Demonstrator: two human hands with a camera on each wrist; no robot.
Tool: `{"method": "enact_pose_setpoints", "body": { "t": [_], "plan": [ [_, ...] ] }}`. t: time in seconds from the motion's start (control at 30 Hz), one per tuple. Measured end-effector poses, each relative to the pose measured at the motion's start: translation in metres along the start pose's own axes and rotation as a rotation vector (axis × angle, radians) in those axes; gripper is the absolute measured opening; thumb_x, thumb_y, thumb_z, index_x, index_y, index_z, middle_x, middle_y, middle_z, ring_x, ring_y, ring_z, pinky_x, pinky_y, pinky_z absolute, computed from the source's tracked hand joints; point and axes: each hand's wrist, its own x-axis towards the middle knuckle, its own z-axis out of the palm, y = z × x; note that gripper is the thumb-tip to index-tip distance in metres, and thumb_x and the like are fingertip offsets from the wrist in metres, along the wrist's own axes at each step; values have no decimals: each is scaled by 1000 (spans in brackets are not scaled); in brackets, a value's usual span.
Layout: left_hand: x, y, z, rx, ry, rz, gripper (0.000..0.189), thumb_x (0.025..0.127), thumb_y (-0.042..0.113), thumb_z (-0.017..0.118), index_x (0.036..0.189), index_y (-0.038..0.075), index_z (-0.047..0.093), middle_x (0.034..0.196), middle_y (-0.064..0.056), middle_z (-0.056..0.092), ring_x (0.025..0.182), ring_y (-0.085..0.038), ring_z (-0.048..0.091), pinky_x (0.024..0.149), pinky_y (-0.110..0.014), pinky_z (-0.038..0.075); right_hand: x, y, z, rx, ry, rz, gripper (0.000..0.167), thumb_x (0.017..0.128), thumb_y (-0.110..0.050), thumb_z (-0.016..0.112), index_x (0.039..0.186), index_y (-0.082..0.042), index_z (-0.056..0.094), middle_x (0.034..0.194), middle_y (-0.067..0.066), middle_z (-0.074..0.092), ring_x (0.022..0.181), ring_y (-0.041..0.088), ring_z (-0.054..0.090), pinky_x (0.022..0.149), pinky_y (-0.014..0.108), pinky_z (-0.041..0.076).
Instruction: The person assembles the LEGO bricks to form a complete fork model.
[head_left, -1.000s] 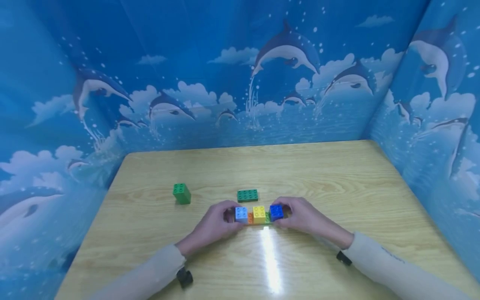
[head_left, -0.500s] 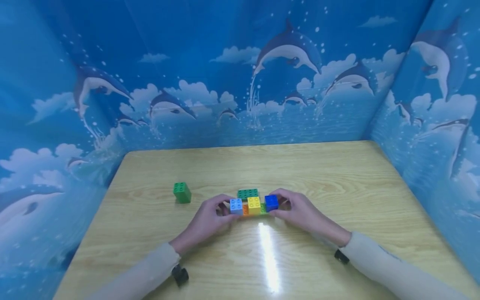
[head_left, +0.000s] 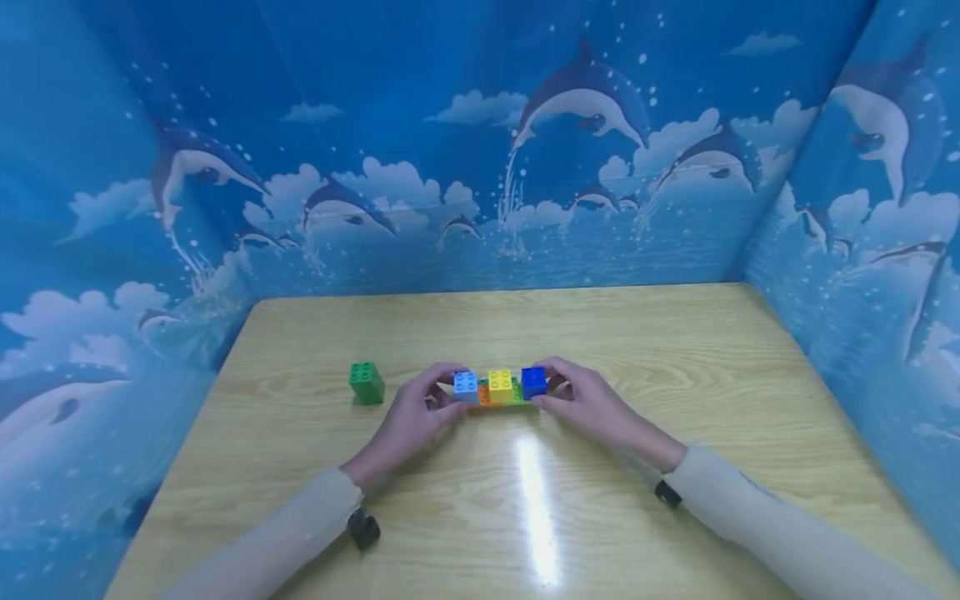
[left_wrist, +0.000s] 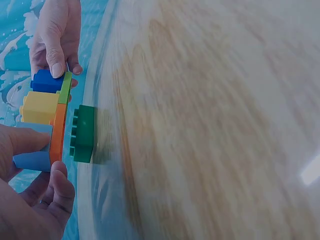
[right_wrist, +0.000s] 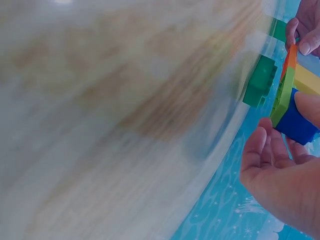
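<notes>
My left hand (head_left: 411,414) and right hand (head_left: 588,406) hold a joined row of toy building bricks between them. On its top stand a light blue brick (head_left: 465,387), a yellow brick (head_left: 500,386) and a dark blue brick (head_left: 534,382). Their base is an orange piece (left_wrist: 58,132) and a light green piece (left_wrist: 65,88). The left fingers pinch the light blue end; the right fingers and thumb pinch the dark blue end. A dark green studded brick (left_wrist: 84,134) lies below the row, a gap showing between them in the left wrist view. From the head, the row mostly covers it.
A tall green brick block (head_left: 367,383) stands on the wooden table (head_left: 637,333) to the left of the left hand. A blue dolphin-print curtain (head_left: 420,167) closes in the table's back and sides. Bright glare streaks the table's front middle.
Both hands have lifted the brick row and carried it away from the body and slightly left, over the dark green brick. The tall green block has stayed in place.
</notes>
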Motion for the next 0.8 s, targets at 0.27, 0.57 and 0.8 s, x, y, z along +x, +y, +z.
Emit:
{"method": "enact_pose_setpoints", "body": {
  "t": [0.27,0.57,0.8],
  "plan": [
    [10,-6,-2,-26,22,-25,53,94,6,85,144,19,69,126,-2,70,101,-21,68,87,-39,60,9,0,-2,-13,-13,41,46,103,-14,77,146,-7,63,121,8,72,104,23,70,89,38,62],
    [19,-4,0,-17,39,-57,52,94,5,85,141,22,70,127,-3,70,103,-21,68,90,-42,60,17,3,-4,-13,-31,37,48,105,-14,73,150,-5,59,127,11,71,110,25,69,93,42,61],
    [19,-2,0,2,23,-74,47,95,9,86,137,24,72,127,-1,71,103,-20,69,90,-42,60,16,7,-6,-7,-43,29,45,105,-13,74,148,-4,60,127,14,71,106,25,71,88,38,62]
  ]
}}
